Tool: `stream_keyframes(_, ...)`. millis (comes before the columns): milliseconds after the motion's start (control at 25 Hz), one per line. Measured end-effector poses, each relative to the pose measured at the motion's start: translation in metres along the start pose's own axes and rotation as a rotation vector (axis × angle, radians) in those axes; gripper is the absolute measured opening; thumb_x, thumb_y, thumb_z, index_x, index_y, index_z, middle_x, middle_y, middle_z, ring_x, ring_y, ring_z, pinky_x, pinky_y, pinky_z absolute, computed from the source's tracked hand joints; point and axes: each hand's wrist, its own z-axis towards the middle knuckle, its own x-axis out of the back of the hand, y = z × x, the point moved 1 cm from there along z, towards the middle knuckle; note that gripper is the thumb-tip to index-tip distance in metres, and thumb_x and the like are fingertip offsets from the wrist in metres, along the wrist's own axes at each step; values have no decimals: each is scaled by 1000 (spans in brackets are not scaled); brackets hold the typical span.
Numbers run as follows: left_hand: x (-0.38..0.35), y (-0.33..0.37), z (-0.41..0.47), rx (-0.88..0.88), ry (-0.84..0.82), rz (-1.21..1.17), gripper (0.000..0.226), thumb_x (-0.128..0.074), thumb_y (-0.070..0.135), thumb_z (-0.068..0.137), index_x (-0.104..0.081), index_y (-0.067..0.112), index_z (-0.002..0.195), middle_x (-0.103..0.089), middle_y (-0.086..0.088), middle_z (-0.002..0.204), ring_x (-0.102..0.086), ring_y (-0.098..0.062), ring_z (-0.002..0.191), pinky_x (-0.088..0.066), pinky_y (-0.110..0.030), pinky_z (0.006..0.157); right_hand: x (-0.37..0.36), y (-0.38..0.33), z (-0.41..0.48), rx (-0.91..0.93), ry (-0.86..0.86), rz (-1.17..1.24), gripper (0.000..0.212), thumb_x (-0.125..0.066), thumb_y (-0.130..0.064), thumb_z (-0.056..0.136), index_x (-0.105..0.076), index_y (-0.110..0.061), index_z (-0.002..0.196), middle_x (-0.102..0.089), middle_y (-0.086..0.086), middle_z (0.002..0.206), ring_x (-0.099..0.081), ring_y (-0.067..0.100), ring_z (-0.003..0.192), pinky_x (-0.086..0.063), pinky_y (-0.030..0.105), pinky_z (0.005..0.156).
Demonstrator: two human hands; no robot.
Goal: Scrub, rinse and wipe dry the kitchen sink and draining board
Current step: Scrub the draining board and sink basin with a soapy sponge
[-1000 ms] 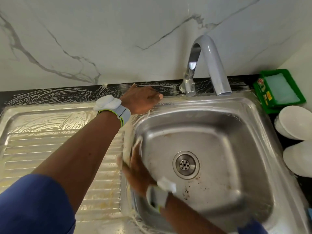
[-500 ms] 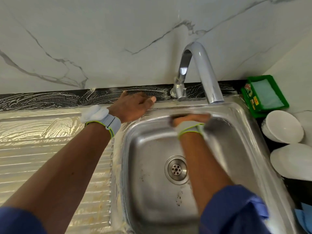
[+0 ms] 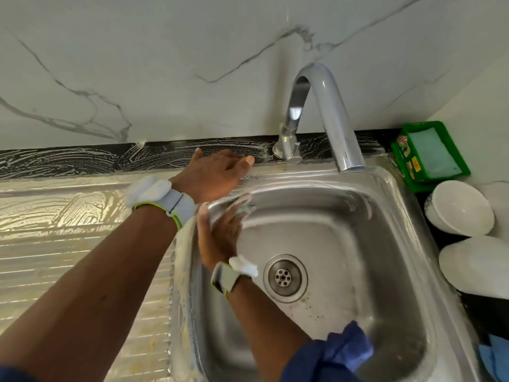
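Head view: draining board (image 3: 68,230) lathered; left hand (image 3: 212,172) flat on sink (image 3: 303,175) rim, right hand (image 3: 220,235) scrubbing inside, grip too blurred to tell. Rinsing and drying apparently not yet done.

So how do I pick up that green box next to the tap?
Pinch the green box across its two long sides, just under the rim, coming down from above on the sink side. It is a shallow, open rectangle tucked into the corner. The wall closes in behind and to its right, and a white bowl crowds its front, so those ways in look blocked.
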Motion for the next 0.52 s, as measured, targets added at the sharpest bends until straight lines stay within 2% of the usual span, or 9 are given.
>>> stream_keyframes(80,1,-1,-2,-1,-2,12,68,-10,62,105,-52,31,149,-43,8,159,-35,-18,150,0,-64,124,-11,50,-29,95,-353,-354,83,-13,-69,97,24,-22,154,12,8,167,12,24,154,5,55,121)
stream_keyframes(160,-1,1,-2,-11,4,21,67,-10,61,106,-52,32,149,-43,8,158,-35,-18,150,1,-64,124,12,91,-28,433,-390,-776,76,-15,-63,99,25,-28,154,4,9,168,12,27,154,0,65,117)
stream_keyframes(200,-3,1,-4,-8,9,24,66,-10,61,106,-51,32,149,-44,8,158,-36,-18,149,2,-64,124,27,101,-21,579,-396,-914,80,-26,-58,100,23,-28,155,-3,14,167,8,33,154,-3,67,116)
stream_keyframes(280,-3,1,-4,-5,21,19,64,-12,61,106,-50,33,150,-47,7,155,-38,-19,148,2,-64,124,47,113,-2,801,-435,-1038,85,-44,-35,97,10,-18,159,-27,22,160,-14,44,151,-14,68,115)
stream_keyframes(320,-2,1,-4,-3,24,14,64,-12,61,107,-51,32,150,-48,6,154,-39,-20,147,2,-64,124,53,119,5,841,-436,-1105,76,-44,-26,96,-7,-12,160,-43,22,152,-29,45,146,-23,66,115)
stream_keyframes(400,-1,0,-4,2,23,5,64,-13,60,107,-51,32,150,-47,7,155,-40,-20,147,2,-64,124,68,115,17,748,-342,-1156,52,-39,-19,93,-53,-8,142,-60,19,135,-47,42,134,-35,56,113)
stream_keyframes(440,0,1,-4,4,21,-2,64,-14,61,107,-51,31,150,-46,7,156,-40,-20,148,3,-64,124,79,109,21,668,-245,-1202,45,-41,-18,90,-65,-10,128,-63,16,131,-50,40,131,-39,51,109)
stream_keyframes(520,-2,0,-4,9,23,-5,64,-14,61,107,-51,31,150,-44,9,158,-39,-20,148,3,-63,124,92,103,24,461,-124,-1156,39,-49,-14,87,-67,-13,122,-58,13,133,-49,36,128,-47,43,97)
